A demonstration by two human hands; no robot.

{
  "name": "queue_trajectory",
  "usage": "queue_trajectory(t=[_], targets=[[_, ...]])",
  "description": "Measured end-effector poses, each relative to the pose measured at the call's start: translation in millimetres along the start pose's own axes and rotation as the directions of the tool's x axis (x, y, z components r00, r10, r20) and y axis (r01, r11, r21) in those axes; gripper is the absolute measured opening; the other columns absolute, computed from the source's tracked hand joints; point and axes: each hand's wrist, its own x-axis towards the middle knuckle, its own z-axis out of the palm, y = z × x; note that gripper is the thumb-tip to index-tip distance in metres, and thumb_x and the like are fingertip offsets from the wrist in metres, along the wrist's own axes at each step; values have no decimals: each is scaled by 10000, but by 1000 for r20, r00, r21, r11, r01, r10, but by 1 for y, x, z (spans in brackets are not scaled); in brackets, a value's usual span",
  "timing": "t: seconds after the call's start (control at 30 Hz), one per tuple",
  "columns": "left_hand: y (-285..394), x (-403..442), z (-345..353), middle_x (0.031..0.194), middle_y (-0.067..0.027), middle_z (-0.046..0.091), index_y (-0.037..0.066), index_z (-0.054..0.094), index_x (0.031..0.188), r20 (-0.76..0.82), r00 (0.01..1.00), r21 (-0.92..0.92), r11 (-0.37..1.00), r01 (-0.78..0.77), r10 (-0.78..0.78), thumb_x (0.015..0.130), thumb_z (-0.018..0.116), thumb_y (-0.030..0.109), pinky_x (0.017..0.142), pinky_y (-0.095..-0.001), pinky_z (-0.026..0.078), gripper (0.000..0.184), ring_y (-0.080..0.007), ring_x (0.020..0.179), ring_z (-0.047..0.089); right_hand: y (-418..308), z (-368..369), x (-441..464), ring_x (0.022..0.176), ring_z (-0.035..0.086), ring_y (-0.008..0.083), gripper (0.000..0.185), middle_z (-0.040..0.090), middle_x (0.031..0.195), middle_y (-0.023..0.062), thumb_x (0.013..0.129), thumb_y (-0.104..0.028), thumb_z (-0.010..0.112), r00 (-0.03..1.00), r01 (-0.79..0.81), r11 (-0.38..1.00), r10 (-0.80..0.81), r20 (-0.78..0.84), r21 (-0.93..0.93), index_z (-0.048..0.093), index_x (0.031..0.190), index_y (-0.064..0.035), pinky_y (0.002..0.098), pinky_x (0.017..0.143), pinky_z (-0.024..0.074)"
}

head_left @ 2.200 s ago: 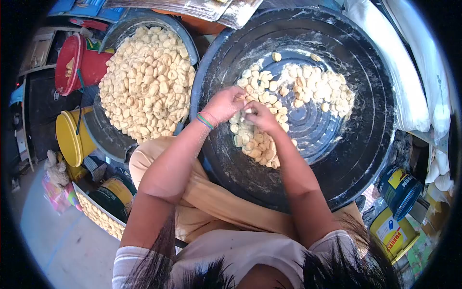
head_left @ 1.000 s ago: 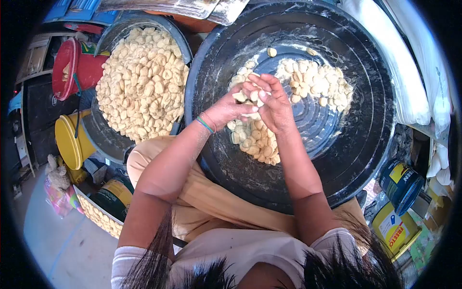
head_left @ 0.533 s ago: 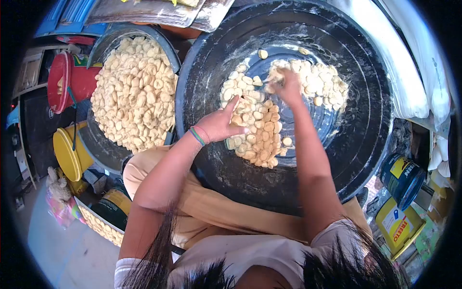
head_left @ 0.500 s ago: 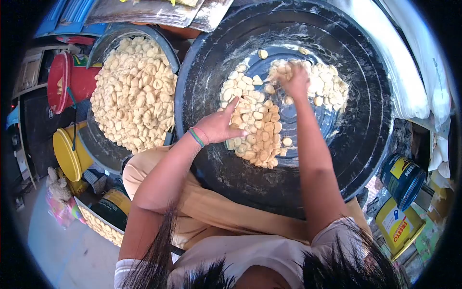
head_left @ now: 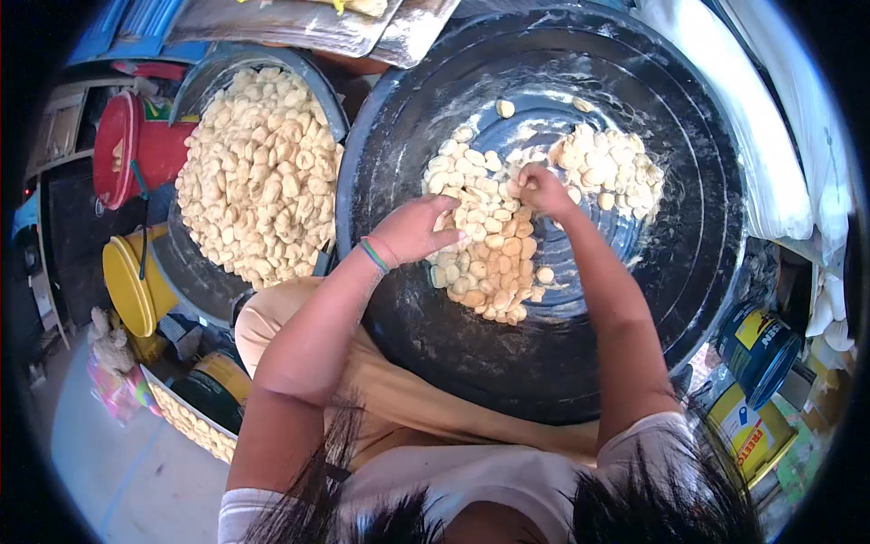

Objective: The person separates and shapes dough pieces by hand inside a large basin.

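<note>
In the large black round tub [head_left: 426, 354] lie small, rounded, flattish cream-coloured pieces that look like dough. A nearer pile [head_left: 485, 263] is partly browner, and a paler pile [head_left: 612, 163] lies to the right. At the left edge of the nearer pile, my left hand [head_left: 412, 231] rests with thumb and fingers apart, touching pieces. My right hand [head_left: 548, 195] is between the two piles, its fingers curled together. What they hold, if anything, is hidden. A few single pieces lie loose near the far side, and pale powder streaks the tub.
A dark basin [head_left: 195, 290] heaped with similar pieces [head_left: 263, 181] stands left of the tub. Farther left are a red bucket [head_left: 163, 150] and a yellow bucket [head_left: 127, 281]. Trays [head_left: 299, 23] lie beyond. On the right are a dark blue container [head_left: 757, 349] and a yellow one [head_left: 748, 431].
My right hand has come nearer and slightly left, from the paler pile to the gap between the piles, and its fingers have curled in. My left hand's fingers have drawn in a little.
</note>
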Motion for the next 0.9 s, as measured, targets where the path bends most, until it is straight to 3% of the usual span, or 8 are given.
queue_trajectory(t=[0.1, 0.17, 0.33, 0.43, 0.5, 0.63, 0.8, 0.9], targets=[[16, 0, 16, 1223, -131, 522, 67, 447, 1311, -133, 989, -631, 775, -41, -56, 838, 663, 346, 943, -371, 428, 589, -258, 1098, 529, -95, 22, -40, 968, 574, 177, 269, 584, 968, 33, 760, 34, 604, 981, -176, 533, 167, 101, 827, 524, 981, -97, 323, 836, 481], [22, -1, 20, 1198, -103, 519, 80, 452, 1303, -158, 986, -768, 633, -92, -49, 857, 651, 281, 912, -338, 445, 528, -207, 1084, 526, -171, 37, -70, 993, 578, 185, 297, 580, 1009, 27, 755, 78, 593, 994, -85, 368, -29, 103, 926, 517, 996, -78, 339, 857, 486], [21, -6, 2, 1162, -44, 525, 99, 469, 1264, -34, 997, -970, 243, -15, -74, 907, 583, 154, 845, -286, 487, 379, -143, 1026, 553, -166, 56, -81, 1138, 512, 246, 495, 517, 1198, 100, 747, 66, 605, 980, 115, 658, 49, -194, 744, 489, 1208, -73, 361, 969, 427], [32, -14, -3, 1155, -50, 532, 103, 402, 1330, -42, 997, -998, 54, -39, -61, 917, 524, 112, 844, -290, 495, 431, -151, 1009, 571, -214, 60, -81, 1108, 542, 286, 567, 529, 1194, 128, 753, 55, 629, 809, 519, 851, -460, -367, 78, 451, 1278, -63, 363, 981, 413], [31, -13, -3, 1156, -53, 533, 104, 365, 1363, -30, 998, -999, 28, -29, -48, 915, 503, 93, 840, -292, 497, 469, -153, 1013, 573, -223, 64, -78, 1067, 577, 274, 520, 593, 1141, 137, 739, 34, 679, 825, 488, 870, -437, -358, 63, 528, 1231, -43, 348, 961, 424], [30, -15, -20, 1114, -78, 559, 32, 414, 1329, 25, 998, -998, 57, 22, 49, 814, 525, 68, 761, -293, 520, 528, -174, 988, 597, -194, 45, -68, 989, 615, 167, 261, 654, 1060, 108, 762, 9, 694, 956, 266, 811, -153, -250, 521, 645, 1016, -30, 311, 858, 486], [22, -9, -14, 1003, -98, 593, 10, 500, 1230, 67, 993, -994, 89, 58, 95, 710, 469, 23, 631, -271, 492, 522, -160, 742, 587, -191, 35, -64, 874, 602, 172, 126, 627, 935, 91, 839, -72, 622, 847, 282, 650, 176, -501, 706, 614, 932, 13, 313, 810, 491], [12, -9, -17, 1036, -108, 587, 18, 478, 1241, 74, 991, -997, 13, 73, 113, 760, 508, 25, 702, -296, 527, 482, -195, 803, 618, -163, 24, -62, 945, 563, 212, 209, 595, 944, 89, 798, -98, 656, 790, 429, 803, -111, -603, 414, 606, 986, -21, 346, 850, 461]])
